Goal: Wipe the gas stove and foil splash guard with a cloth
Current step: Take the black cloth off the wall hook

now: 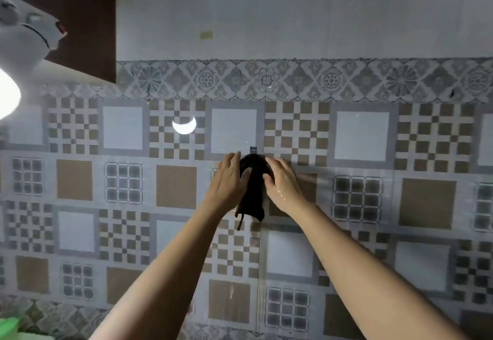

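Note:
A dark cloth (253, 192) hangs down the tiled wall from a small metal hook (253, 149). Both my arms reach up to it. My left hand (229, 179) rests against the cloth's left side, fingers pointing up and thumb laid on the fabric. My right hand (281, 182) is on the cloth's right side, its fingers curled over the upper edge; its back looks wet. A loose strip dangles from the cloth's lower end. The gas stove and the foil splash guard are out of view.
The patterned tile wall (360, 200) fills the view, with plain grey tiles above a decorative band (330, 80). A bright lamp (8, 96) and a white fixture sit at the upper left beside a dark brown panel (80, 6). Something green (9, 325) shows at the bottom left.

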Tool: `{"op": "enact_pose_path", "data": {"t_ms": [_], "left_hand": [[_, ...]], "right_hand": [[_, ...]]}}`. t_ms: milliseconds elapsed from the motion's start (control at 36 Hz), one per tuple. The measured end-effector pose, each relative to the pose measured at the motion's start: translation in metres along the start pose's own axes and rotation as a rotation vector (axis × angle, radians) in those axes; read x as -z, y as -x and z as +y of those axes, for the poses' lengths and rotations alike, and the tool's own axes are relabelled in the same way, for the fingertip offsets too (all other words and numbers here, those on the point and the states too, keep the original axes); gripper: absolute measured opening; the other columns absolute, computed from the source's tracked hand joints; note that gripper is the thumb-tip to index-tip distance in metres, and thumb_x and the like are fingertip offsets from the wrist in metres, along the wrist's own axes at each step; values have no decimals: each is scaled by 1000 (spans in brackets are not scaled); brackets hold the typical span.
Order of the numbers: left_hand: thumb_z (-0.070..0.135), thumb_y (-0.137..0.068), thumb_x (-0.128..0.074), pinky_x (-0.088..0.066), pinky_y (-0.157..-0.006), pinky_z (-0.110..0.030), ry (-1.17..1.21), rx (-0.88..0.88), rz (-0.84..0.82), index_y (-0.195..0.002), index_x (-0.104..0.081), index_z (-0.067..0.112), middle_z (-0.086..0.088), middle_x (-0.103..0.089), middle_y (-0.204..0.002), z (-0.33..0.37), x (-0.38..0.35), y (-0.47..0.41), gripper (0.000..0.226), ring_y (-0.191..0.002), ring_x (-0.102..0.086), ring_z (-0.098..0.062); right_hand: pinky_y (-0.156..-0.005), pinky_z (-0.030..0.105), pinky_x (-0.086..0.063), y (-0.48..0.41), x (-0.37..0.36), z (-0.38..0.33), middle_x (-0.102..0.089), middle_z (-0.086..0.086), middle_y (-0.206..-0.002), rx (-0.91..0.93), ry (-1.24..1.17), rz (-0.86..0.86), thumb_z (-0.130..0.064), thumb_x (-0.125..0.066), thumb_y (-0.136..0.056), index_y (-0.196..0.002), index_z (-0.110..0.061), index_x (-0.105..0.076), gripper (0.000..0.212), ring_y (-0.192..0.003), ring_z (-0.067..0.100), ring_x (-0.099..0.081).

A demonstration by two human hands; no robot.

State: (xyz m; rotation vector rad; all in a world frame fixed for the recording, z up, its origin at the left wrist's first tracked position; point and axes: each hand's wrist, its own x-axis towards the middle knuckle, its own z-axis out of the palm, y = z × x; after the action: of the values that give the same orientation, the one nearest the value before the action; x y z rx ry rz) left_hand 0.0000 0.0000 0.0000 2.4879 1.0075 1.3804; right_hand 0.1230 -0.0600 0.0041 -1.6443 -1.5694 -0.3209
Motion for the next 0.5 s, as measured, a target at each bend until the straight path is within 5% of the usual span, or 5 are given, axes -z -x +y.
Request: {"op": "enact_pose_path", "data": {"t_ms": [167,250,361,500], "left_hand": [[26,-97,-42,-45,-100,-38,149,47,45,-131,-44,6,-11,-46,-130,-26,-11,-21,39,-116,-51,-25],[22,-95,-50,-48,-86,-25,183,12,82,-122,-52,4,-8,-51,-118,-37,-16,-27,32,-98,-55,-18],[17,-93,-53,-44,-77,-15,220,-10,122,-114,-59,2,-6,-53,-107,-40,-19,-30,27,-88,-54,-13],[12,-94,-50,-43,-76,-21,237,-21,197,-104,-62,1,-4,-54,-97,-39,-15,-33,20,-86,-55,-18]], "right_hand": [[-103,35,-40,-33,-20,10,-42,11,-136,-65,-91,107,-17,-49,-94,-131,-10,-47,38,-123,26,-46],[-93,33,-46,-47,-29,12,-49,12,-123,-91,-148,167,-12,-53,-91,-119,-8,-53,28,-107,24,-54],[-81,24,-44,-57,-33,13,-59,14,-115,-141,-182,178,-12,-57,-90,-111,-4,-58,23,-99,23,-58],[-77,22,-39,-57,-22,10,-63,13,-111,-163,-234,189,-14,-55,-92,-110,-2,-61,22,-95,20,-57]]}}
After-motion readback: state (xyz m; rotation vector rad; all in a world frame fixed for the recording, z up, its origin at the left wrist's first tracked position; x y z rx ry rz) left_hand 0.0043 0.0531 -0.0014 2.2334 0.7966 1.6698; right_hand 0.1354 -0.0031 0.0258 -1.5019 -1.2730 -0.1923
